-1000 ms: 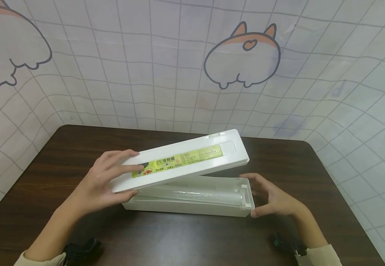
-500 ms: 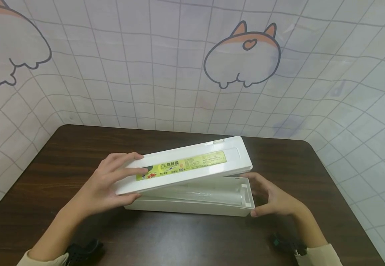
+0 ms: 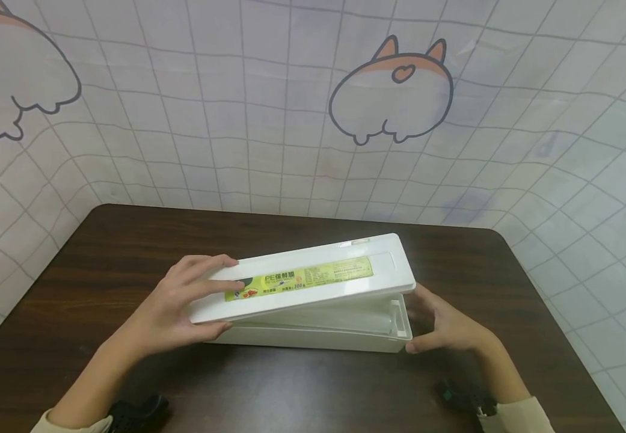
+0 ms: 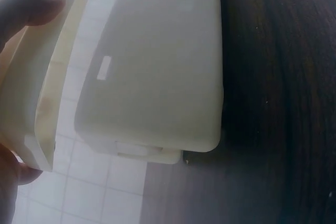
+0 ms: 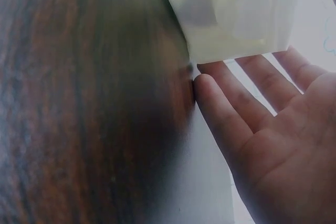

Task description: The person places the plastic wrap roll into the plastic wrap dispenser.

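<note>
A long white plastic-wrap box [image 3: 313, 338] lies on the dark wooden table [image 3: 302, 394], its top uncovered at the right. Inside it a clear wrap roll [image 3: 367, 317] partly shows. My left hand [image 3: 174, 300] grips the left end of the white lid [image 3: 394, 270], thumb in front, fingers over the top with its yellow-green label. The lid slants across the box, right end raised. In the left wrist view the lid's edge [image 4: 23, 93] stands apart from the box end [image 4: 163, 66]. My right hand [image 3: 448, 325] holds the box's right end between thumb and fingers [image 5: 262, 77].
A white grid-patterned cloth wall [image 3: 269, 120] with cartoon dog drawings rises behind the table's far edge. Black wrist devices [image 3: 139, 412] sit under both forearms, by the light sleeves.
My left hand has lowered the lid and shifted it slightly right and nearer, so it covers more of the roll. The right hand and box have stayed put.
</note>
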Demonstrator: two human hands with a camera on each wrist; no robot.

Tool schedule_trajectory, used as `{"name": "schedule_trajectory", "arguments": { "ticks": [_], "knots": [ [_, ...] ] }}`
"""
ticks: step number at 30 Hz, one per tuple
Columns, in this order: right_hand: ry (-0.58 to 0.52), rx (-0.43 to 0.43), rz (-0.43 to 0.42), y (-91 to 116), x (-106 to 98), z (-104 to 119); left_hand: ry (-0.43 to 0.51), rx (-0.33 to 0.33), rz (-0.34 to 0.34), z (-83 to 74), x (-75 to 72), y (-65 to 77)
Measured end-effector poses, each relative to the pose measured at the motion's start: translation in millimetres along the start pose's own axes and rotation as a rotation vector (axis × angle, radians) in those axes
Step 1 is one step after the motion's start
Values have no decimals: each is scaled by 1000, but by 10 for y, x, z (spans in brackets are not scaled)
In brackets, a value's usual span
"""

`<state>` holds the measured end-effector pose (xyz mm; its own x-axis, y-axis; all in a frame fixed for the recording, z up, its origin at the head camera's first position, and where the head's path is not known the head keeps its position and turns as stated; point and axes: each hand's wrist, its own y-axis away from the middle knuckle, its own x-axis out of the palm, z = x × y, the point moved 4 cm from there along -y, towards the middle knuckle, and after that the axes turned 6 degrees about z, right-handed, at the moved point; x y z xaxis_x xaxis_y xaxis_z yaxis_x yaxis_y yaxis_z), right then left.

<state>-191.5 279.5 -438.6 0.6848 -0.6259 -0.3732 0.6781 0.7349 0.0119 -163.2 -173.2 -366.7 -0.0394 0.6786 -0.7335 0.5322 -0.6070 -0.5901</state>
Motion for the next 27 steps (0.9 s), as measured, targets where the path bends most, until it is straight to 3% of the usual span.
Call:
{"name": "schedule_trajectory", "arguments": {
  "ticks": [18,27],
  "knots": [
    [143,25,-51,11,-25,2,6,8,56,-22,113,9],
    [190,46,-69,16,-38,-4,8,-28,111,-13,145,25]
  ]
}}
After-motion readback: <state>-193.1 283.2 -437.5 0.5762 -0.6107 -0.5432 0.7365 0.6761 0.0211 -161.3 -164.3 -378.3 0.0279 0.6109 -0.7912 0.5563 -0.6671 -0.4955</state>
